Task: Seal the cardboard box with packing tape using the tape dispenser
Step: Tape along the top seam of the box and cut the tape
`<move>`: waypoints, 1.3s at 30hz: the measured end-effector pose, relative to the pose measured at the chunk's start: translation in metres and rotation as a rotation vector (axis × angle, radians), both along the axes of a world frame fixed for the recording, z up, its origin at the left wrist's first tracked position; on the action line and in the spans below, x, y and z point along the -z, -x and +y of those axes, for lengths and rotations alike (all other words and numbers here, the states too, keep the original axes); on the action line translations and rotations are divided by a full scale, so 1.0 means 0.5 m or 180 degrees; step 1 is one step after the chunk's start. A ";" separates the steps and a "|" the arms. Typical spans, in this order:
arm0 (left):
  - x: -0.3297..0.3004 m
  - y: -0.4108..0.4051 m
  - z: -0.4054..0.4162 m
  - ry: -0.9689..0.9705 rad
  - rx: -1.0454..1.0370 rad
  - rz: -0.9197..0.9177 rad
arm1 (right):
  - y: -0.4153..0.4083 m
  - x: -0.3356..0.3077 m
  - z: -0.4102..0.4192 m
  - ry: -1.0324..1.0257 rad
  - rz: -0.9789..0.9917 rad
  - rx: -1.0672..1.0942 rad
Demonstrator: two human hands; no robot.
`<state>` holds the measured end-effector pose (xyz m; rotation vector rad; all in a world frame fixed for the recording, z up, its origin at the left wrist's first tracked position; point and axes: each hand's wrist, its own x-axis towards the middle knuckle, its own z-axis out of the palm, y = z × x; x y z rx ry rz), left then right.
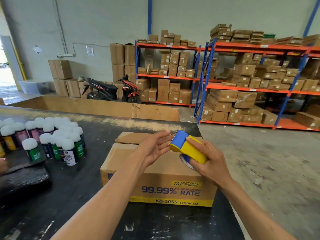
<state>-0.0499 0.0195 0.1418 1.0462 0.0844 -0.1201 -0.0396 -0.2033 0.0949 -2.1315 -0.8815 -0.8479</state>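
A brown cardboard box (155, 177) with blue and yellow print stands on the black table (72, 187), its top flaps folded down. Above its top, my right hand (210, 163) grips a yellow and blue tape dispenser (187, 148), blade end pointing left. My left hand (154, 148) is held flat with fingers spread, its fingertips right at the dispenser's blade end. The roll of tape shows only partly under my right hand.
Several white-capped spray bottles (52, 141) stand on the table at the left. A large open carton (97, 106) lies beyond the table. Racks (242, 84) full of boxes and two scooters (112, 90) stand further back. Bare concrete floor is on the right.
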 end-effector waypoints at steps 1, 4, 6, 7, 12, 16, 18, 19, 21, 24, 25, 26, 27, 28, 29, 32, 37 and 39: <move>-0.003 -0.001 0.002 -0.0030 -0.0025 0.0028 | -0.001 -0.001 0.004 -0.0083 0.0073 -0.0074; -0.008 -0.009 0.003 -0.0232 -0.0145 0.0070 | -0.010 0.001 0.019 -0.0240 0.0395 -0.0199; -0.009 -0.015 0.008 -0.0348 -0.0344 0.0076 | -0.018 0.002 0.029 -0.0267 0.0519 -0.0239; -0.010 -0.019 0.013 -0.0416 -0.0486 0.0070 | -0.021 0.001 0.036 -0.0266 0.0574 -0.0274; -0.005 -0.046 0.053 -0.0901 -0.0988 0.0079 | -0.049 -0.024 0.075 -0.0147 0.1114 -0.0465; -0.011 -0.063 0.151 -0.0765 -0.1249 0.0098 | -0.080 -0.048 0.057 0.0166 0.1203 -0.0403; -0.012 -0.071 0.209 -0.0749 -0.1262 0.0032 | -0.099 -0.055 0.041 0.0259 0.1267 -0.0355; -0.007 -0.074 0.227 -0.0785 -0.1257 -0.0002 | -0.110 -0.057 0.040 0.0345 0.1270 -0.0340; 0.008 -0.083 0.243 -0.0820 -0.1364 -0.0039 | -0.136 -0.063 0.054 0.0635 0.1180 -0.0308; 0.038 -0.105 0.259 -0.0824 -0.1620 -0.0099 | -0.183 -0.079 0.091 0.0999 0.1059 -0.0286; 0.046 -0.111 0.268 -0.0861 -0.1685 -0.0130 | -0.200 -0.083 0.104 0.1062 0.1068 -0.0294; 0.052 -0.120 0.277 -0.0883 -0.1743 -0.0151 | -0.218 -0.084 0.118 0.1125 0.1095 -0.0298; 0.059 -0.128 0.285 -0.0920 -0.1815 -0.0136 | -0.237 -0.084 0.130 0.1183 0.1149 -0.0319; 0.066 -0.135 0.291 -0.0967 -0.1888 -0.0099 | -0.253 -0.082 0.142 0.1229 0.1220 -0.0351; 0.073 -0.142 0.295 -0.1022 -0.1961 -0.0049 | -0.270 -0.078 0.154 0.1258 0.1282 -0.0384; 0.102 -0.169 0.316 -0.1216 -0.2159 0.0102 | -0.313 -0.061 0.188 0.1318 0.1444 -0.0495; 0.146 -0.194 0.336 -0.1807 -0.2532 0.0350 | -0.370 -0.027 0.245 0.1584 0.1463 -0.0652; 0.149 -0.193 0.332 -0.2038 -0.2688 0.0430 | -0.382 -0.032 0.268 0.1819 0.1359 -0.0593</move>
